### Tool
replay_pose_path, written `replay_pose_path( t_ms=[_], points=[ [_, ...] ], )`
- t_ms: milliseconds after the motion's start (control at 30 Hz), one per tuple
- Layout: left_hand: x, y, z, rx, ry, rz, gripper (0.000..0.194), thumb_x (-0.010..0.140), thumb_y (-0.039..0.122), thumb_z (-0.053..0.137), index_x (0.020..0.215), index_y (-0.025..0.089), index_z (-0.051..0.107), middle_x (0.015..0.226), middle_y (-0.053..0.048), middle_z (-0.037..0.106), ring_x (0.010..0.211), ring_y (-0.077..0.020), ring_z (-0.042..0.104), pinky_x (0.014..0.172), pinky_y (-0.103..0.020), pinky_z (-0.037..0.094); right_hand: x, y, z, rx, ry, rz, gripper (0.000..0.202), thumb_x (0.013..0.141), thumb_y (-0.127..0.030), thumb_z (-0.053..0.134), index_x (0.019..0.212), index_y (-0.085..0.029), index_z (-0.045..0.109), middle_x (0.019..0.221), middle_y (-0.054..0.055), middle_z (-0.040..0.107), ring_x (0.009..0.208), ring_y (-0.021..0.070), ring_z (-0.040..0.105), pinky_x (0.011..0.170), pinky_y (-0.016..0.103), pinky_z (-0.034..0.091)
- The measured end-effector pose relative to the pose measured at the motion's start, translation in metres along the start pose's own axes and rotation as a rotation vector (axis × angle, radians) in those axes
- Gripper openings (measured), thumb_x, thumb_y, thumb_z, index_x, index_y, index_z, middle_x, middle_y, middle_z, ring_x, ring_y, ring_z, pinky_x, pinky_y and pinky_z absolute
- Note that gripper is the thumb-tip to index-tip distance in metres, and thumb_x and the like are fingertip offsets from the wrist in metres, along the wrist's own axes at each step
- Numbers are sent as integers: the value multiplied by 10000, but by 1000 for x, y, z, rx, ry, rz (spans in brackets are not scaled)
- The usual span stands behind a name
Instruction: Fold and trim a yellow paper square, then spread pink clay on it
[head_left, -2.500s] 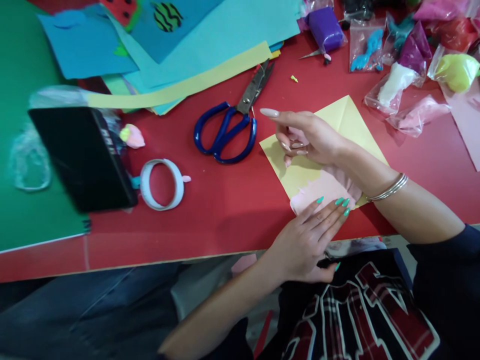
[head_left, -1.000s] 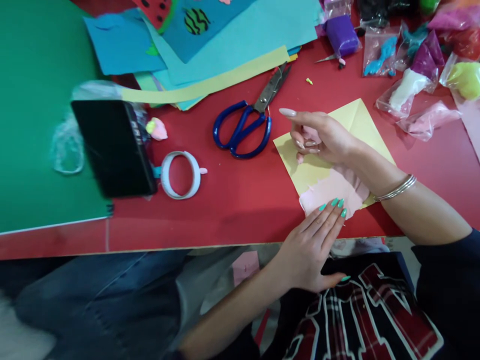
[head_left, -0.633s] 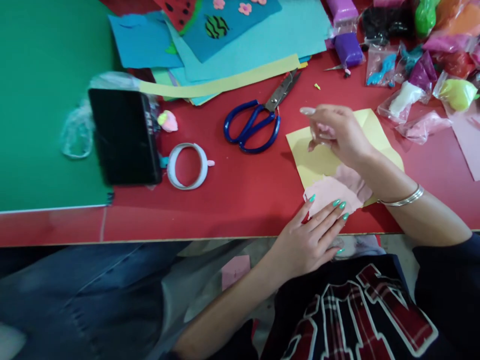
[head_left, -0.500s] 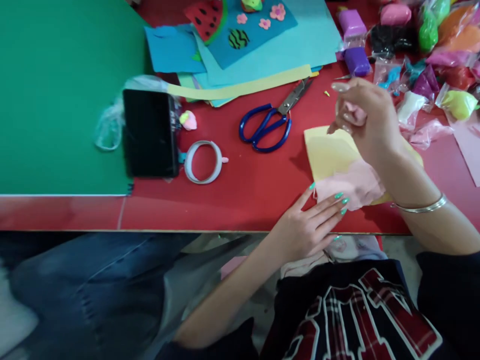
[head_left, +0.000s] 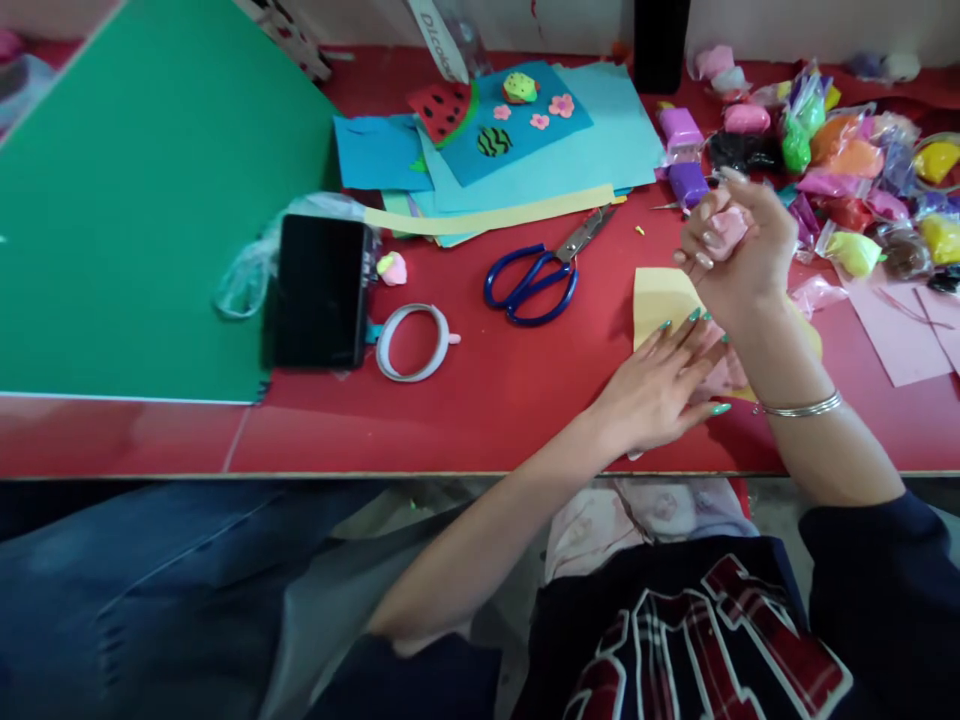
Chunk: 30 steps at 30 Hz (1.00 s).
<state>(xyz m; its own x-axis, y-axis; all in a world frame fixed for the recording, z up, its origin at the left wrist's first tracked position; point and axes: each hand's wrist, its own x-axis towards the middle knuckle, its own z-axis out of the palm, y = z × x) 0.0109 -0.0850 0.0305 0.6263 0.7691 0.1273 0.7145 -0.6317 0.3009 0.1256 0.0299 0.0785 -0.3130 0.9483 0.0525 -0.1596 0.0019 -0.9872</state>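
My right hand (head_left: 757, 255) is raised over the table, palm up. Its fingers curl around a lump of pink clay (head_left: 727, 232). My left hand (head_left: 649, 390) lies with fingers stretched out across a pink layer (head_left: 727, 376) that looks like flattened clay. Beneath that layer is a yellow sheet (head_left: 660, 298), partly covered by my hands and right forearm. Blue-handled scissors (head_left: 536, 275) lie partly open to the left of the sheet.
Bagged coloured clay (head_left: 847, 155) is heaped at the right, near pink paper sheets (head_left: 892, 330). A tape roll (head_left: 412, 343), a black phone-like device (head_left: 322, 292) and a large green board (head_left: 150, 220) are at left. Decorated blue paper (head_left: 517, 145) lies at the back.
My left hand has moved forward and right over the pink layer, covering more of it. My right hand stays raised with the clay, now turned palm up. The camera view has shifted.
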Motion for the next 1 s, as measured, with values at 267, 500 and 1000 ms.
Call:
replay_pose_path(
  t_ms=[267, 500, 1000],
  points=[
    [18, -7, 7, 21, -230, -19, 693, 955, 584, 377, 1515, 196, 251, 1585, -102, 237, 1483, -294, 171, 1195, -575, 100, 3, -44, -45, 371, 300, 22, 281, 791, -361, 464, 547, -226, 436, 505, -75, 236, 457, 85, 199, 520, 265, 350],
    [-11, -55, -35, -73, -17, -26, 421, 962, 427, 435, 1352, 295, 525, 1580, -54, 262, 1471, -275, 215, 1177, -624, 104, -19, -33, -57, -258, 99, -58, 69, 653, -226, 646, 686, -211, 705, 523, -40, 517, 487, 79, 397, 518, 312, 283],
    [-64, -47, -6, 167, 61, -126, 552, 1014, 432, 278, 1388, 61, 445, 1439, -174, 486, 1420, -253, 347, 1180, -505, 261, -7, 48, 2, -1501, -549, -307, 347, 921, -372, 389, 847, -155, 649, 746, 79, 635, 598, 150, 446, 545, 298, 211]
  ],
)
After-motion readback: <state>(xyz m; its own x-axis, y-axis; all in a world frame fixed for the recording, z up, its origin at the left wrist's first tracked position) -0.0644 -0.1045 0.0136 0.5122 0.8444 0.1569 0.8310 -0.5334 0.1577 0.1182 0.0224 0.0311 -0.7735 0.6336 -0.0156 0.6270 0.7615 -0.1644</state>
